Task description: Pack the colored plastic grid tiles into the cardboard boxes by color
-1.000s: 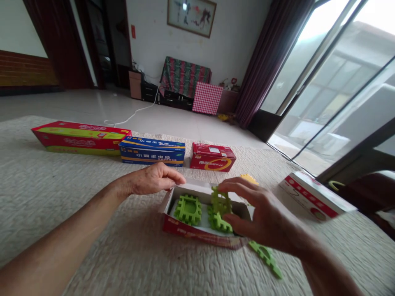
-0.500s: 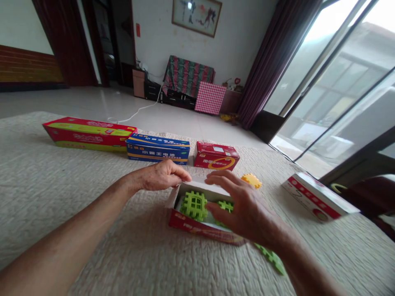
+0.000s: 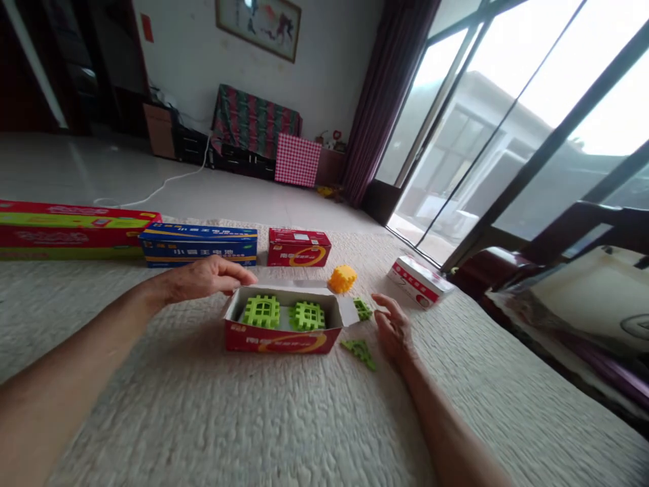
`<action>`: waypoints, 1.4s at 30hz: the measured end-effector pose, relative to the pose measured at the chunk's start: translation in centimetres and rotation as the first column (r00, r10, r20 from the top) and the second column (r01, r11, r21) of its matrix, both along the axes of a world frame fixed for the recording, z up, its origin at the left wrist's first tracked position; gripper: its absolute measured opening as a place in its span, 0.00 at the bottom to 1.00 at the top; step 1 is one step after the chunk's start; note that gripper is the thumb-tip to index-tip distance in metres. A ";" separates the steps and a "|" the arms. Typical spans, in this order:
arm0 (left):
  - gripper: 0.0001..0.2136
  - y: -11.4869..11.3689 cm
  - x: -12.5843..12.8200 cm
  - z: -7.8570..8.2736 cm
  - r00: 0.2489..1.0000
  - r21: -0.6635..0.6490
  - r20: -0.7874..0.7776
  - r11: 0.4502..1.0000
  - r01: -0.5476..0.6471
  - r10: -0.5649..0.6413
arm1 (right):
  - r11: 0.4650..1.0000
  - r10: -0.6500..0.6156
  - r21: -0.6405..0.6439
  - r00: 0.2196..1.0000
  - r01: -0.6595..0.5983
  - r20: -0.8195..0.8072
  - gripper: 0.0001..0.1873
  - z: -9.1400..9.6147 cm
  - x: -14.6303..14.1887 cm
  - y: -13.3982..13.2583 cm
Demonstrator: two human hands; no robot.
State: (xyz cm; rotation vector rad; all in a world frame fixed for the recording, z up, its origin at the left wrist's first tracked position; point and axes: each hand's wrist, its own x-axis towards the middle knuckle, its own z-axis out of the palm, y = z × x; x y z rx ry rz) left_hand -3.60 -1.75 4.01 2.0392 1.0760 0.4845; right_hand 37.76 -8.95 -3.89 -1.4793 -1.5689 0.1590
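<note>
An open red cardboard box (image 3: 284, 340) stands on the pale quilted cover, its lid folded back. Inside it lie two green interlocking toy blocks with window cut-outs, a left block (image 3: 262, 312) and a right block (image 3: 308, 316). My left hand (image 3: 203, 279) is closed at the box's back left corner, fingertips on the lid's edge. My right hand (image 3: 396, 331) is open beyond the box's right end flap, thumb and fingers apart. Its fingertips are close to a green notched piece (image 3: 362, 309), partly behind that flap. A green triangular piece (image 3: 359, 353) lies flat nearer to me.
A yellow notched block cube (image 3: 343, 279) sits behind the box. Farther back stand a red box (image 3: 299, 249), a blue battery box (image 3: 200, 245) and a long red-green box (image 3: 76, 230). A white-red box (image 3: 420, 282) lies to the right, before a dark chair (image 3: 491, 270).
My right hand has moved from over the box to its right, beside the green pieces. My left hand stays at the box's corner. The view has turned right.
</note>
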 end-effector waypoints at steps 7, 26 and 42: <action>0.16 -0.4 0.2 0.5 1.000 0.047 -0.028 0.999 -0.013 0.014 | 0.975 0.221 -0.094 0.941 -0.203 0.257 0.27 -0.1 -0.5 0.2; 0.18 -0.1 0.6 0.5 0.989 0.128 -0.144 0.990 0.050 -0.032 | 0.949 0.314 -0.125 0.886 -0.288 0.343 0.21 -0.8 -1.0 1.1; 0.13 -0.6 1.6 0.3 0.988 0.105 -0.136 0.990 0.094 -0.079 | 0.963 0.268 -0.075 0.930 -0.258 0.253 0.18 -0.8 -0.8 1.3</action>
